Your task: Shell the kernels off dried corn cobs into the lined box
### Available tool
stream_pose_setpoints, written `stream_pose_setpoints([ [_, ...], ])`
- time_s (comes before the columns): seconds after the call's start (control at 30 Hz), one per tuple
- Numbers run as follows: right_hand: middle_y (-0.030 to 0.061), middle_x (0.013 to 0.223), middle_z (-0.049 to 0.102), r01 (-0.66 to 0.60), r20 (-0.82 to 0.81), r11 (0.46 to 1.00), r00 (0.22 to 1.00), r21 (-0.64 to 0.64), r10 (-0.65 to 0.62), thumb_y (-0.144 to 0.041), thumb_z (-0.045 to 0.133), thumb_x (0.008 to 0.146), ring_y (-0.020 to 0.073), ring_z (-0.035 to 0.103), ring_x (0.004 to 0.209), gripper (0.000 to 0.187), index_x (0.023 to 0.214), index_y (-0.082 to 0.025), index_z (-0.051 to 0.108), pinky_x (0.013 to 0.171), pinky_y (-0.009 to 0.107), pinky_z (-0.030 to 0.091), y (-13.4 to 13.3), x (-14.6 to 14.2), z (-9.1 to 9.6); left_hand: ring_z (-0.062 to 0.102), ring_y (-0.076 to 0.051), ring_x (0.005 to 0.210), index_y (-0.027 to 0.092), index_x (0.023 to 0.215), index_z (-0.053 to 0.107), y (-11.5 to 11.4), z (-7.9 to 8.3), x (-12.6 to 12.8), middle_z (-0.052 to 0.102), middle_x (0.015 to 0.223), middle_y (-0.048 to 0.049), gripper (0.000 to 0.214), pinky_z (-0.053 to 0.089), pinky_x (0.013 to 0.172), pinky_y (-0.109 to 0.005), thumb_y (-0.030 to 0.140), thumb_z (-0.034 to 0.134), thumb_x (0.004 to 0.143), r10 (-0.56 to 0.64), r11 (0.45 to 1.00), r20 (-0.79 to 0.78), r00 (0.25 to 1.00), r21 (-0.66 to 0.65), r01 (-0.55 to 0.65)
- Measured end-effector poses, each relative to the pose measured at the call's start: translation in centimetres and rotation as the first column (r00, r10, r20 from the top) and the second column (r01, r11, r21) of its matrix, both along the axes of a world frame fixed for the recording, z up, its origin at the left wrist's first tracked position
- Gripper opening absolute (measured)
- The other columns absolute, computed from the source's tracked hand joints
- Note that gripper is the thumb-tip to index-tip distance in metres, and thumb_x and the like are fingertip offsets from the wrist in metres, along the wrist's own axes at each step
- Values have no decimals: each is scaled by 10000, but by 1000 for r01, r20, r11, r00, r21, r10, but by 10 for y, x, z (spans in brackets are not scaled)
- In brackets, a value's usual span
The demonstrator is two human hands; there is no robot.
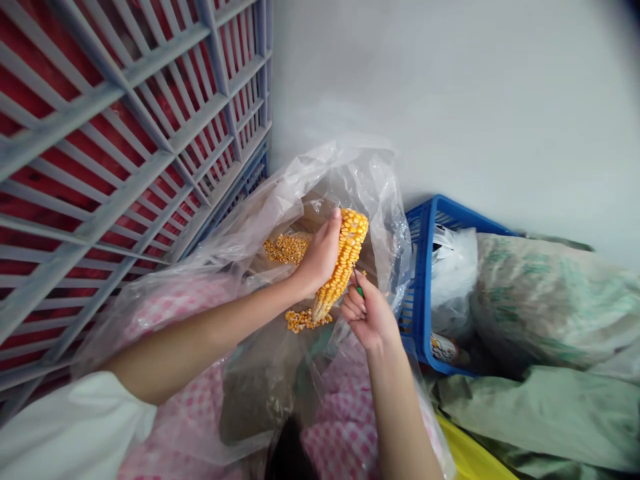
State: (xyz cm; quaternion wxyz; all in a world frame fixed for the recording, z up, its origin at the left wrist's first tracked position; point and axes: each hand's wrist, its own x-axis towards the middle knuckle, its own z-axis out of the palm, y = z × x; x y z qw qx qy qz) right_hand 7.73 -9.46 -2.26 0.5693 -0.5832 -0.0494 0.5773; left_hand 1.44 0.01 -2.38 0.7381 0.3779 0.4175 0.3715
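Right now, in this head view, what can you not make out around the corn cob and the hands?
Head view:
The far side of the corn cob: the grip of the left hand hides it.
The green tool: the right hand hides most of it, so its kind is unclear.
Inside the blue crate: a white plastic bag hides it.

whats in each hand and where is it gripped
The left hand grips a dried corn cob around its upper half. The right hand pinches a thin green-handled tool in its fingers; the exact hold is partly hidden.
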Motion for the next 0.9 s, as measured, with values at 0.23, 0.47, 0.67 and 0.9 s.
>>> stream_pose_setpoints([
  [0.23,-142,373,263,164,244,981,952,105,-185,-356,607,704,41,161,316,242,851,-218,473,347,169,118,7,-5,5,570,-182,857,194,967,515,-2,15,-8,590,894,-34,468,424,782,-305,496,671,645,-109,986,-70,992,122,117],
  [0.47,-102,420,367,113,916,991,388,65,-105,-359,457,837,74,308,355,204,957,-199,495,423,210,231,2,-17,11,575,-183,906,203,967,536,-5,7,-2,603,925,-43,415,438,812,-316,544,556,733,-13,998,9,1000,62,12],
  [0.67,-105,428,320,137,790,985,590,104,-165,-357,468,832,79,287,351,183,950,-218,471,387,207,191,7,-21,7,574,-162,929,211,964,526,-10,4,1,601,950,-30,416,440,807,-275,548,564,722,112,993,59,992,-34,-110],
  [0.9,-97,514,316,215,524,960,805,182,-279,-365,537,773,58,273,374,203,908,-231,466,377,186,213,18,-13,5,580,-126,735,213,956,540,-7,4,0,595,835,-5,427,440,647,-235,552,577,699,67,979,116,991,-202,-42],
])
